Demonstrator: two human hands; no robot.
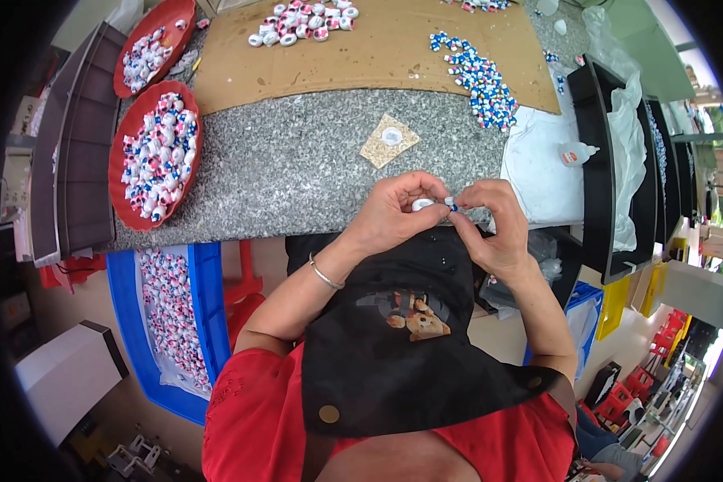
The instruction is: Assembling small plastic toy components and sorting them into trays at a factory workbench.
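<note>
You have a grey speckled bench (297, 153) across in front of you, and both your hands are at its near edge, above your black apron (377, 377). Working a little farther in would be wise, since a dropped part could otherwise fall past that edge. A brown cardboard sheet (369, 64) lies on the far side; the nearer red tray (116, 173), to your left, is heaped with white, pink and blue pieces (161, 153). Toward your right, a loose heap (486, 84) of blue-and-white bits lies mostly on the cardboard.

Your left hand (395, 210) is curled around a white rounded piece (422, 206). Your right hand (498, 225) is narrowed to a pinch on a small blue-and-white part (451, 205), just beside the left thumb's tip. Whether the two pieces touch, you cannot tell from here. Keep the left grip steady and let the right do any fine turning; pinch lightly by the part's edges, so you can see its face, and brace your fingertips against each other.

Smallest of all are the printed marks. The tan square patch (372, 153) bears a pale sticker (391, 136); the squeeze bottle (574, 154) at your right wears a reddish label. Any lettering on them is too small to make out.
</note>
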